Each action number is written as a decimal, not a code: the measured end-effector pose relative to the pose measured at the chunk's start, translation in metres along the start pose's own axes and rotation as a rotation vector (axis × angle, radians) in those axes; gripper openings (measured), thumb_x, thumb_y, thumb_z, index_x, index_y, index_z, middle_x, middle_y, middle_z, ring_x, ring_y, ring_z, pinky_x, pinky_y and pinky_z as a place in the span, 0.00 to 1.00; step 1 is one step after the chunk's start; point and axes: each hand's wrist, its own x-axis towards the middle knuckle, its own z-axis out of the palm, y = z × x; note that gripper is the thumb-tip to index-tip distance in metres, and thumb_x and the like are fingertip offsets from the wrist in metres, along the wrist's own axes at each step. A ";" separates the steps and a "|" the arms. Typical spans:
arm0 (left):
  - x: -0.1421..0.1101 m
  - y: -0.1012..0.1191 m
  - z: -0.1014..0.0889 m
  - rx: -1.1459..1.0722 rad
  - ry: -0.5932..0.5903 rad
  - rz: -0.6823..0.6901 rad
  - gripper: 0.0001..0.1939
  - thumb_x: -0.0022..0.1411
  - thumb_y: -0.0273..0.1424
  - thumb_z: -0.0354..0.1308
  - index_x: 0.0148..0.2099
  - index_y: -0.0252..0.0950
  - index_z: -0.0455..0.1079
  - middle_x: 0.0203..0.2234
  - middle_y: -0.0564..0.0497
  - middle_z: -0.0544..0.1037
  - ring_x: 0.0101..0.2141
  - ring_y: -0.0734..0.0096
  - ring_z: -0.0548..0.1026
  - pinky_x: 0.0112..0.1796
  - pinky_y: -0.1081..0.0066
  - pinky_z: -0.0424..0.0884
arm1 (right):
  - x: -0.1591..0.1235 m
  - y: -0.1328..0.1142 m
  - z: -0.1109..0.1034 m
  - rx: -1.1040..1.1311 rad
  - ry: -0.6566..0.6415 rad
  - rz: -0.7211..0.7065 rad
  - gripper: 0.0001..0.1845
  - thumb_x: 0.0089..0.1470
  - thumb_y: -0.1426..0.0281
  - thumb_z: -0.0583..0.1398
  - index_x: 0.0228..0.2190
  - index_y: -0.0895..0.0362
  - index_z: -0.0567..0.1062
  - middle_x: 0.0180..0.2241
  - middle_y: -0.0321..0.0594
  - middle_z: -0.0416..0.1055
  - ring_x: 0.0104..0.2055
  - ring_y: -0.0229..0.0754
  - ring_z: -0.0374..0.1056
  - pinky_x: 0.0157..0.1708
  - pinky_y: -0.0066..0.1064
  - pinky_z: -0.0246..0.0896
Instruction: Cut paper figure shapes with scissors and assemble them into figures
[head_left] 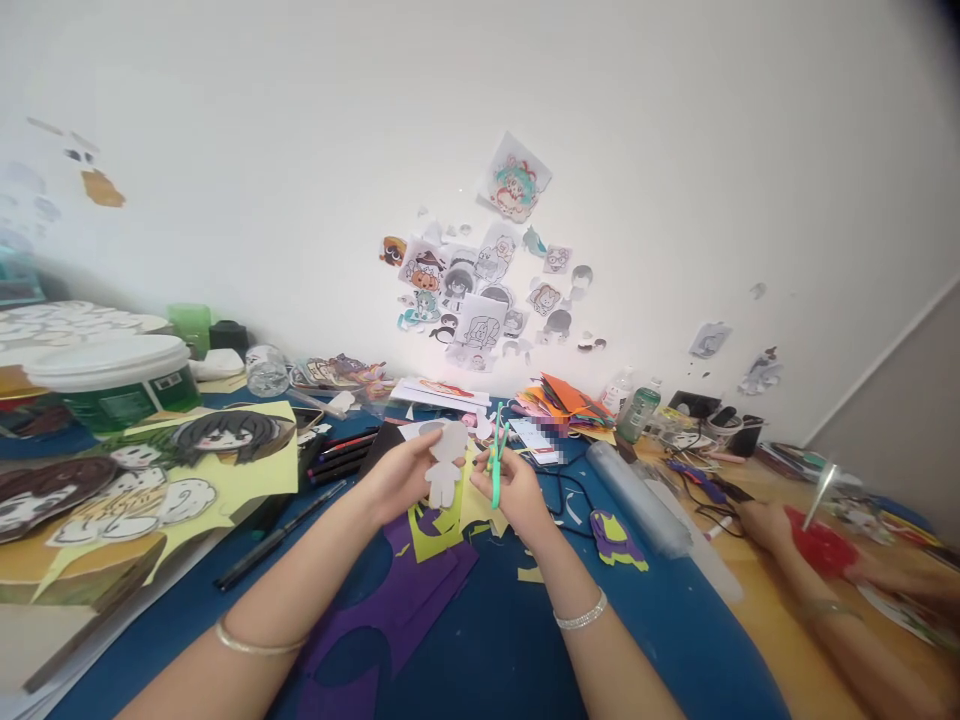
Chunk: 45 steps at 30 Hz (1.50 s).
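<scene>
The left fingers (437, 448) pinch a paper cutout (446, 470) by its side, and the right fingers (491, 472) curl round green scissors (496, 462) just beside it. The cutout is held above the middle of the blue surface (510, 620), its long axis running near to far, rounded head toward the far edge, two stubby legs toward the near edge. It looks pale, flat and doll-shaped, with smooth curved outlines

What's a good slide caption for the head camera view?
Left hand holds a pale paper cutout and right hand green scissors, over a blue surface with purple paper scraps.
</scene>
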 end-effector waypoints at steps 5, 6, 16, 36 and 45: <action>-0.005 -0.013 0.015 0.170 -0.103 0.040 0.25 0.47 0.28 0.63 0.50 0.35 0.67 0.46 0.45 0.72 0.48 0.63 0.67 0.44 0.72 0.63 | -0.001 0.000 0.002 0.097 -0.020 -0.057 0.15 0.37 0.66 0.64 0.30 0.57 0.69 0.31 0.39 0.70 0.35 0.43 0.66 0.37 0.34 0.61; -0.005 -0.015 0.015 0.201 -0.087 0.045 0.25 0.46 0.29 0.63 0.49 0.34 0.68 0.46 0.44 0.72 0.49 0.62 0.67 0.45 0.71 0.63 | 0.000 0.000 0.001 0.091 -0.016 -0.064 0.14 0.38 0.66 0.63 0.30 0.57 0.69 0.31 0.39 0.70 0.35 0.43 0.66 0.37 0.33 0.60; 0.004 -0.018 0.001 0.645 0.277 0.304 0.24 0.41 0.32 0.63 0.44 0.32 0.69 0.30 0.50 0.74 0.31 0.70 0.73 0.31 0.74 0.68 | 0.004 0.000 -0.011 0.108 0.103 -0.016 0.14 0.40 0.62 0.61 0.27 0.58 0.68 0.23 0.34 0.65 0.26 0.35 0.60 0.28 0.28 0.57; 0.005 -0.013 -0.001 0.317 0.358 0.220 0.18 0.40 0.37 0.66 0.33 0.32 0.70 0.28 0.51 0.74 0.25 0.77 0.72 0.28 0.78 0.70 | 0.007 0.009 -0.009 0.053 0.042 0.038 0.12 0.39 0.65 0.61 0.27 0.59 0.68 0.22 0.32 0.62 0.24 0.33 0.57 0.24 0.25 0.53; 0.003 -0.018 0.002 0.357 0.144 0.094 0.18 0.45 0.38 0.64 0.37 0.33 0.69 0.27 0.50 0.75 0.31 0.71 0.75 0.34 0.72 0.72 | 0.008 0.013 -0.003 0.189 0.136 0.013 0.15 0.38 0.65 0.62 0.29 0.59 0.67 0.26 0.37 0.67 0.28 0.38 0.63 0.28 0.28 0.59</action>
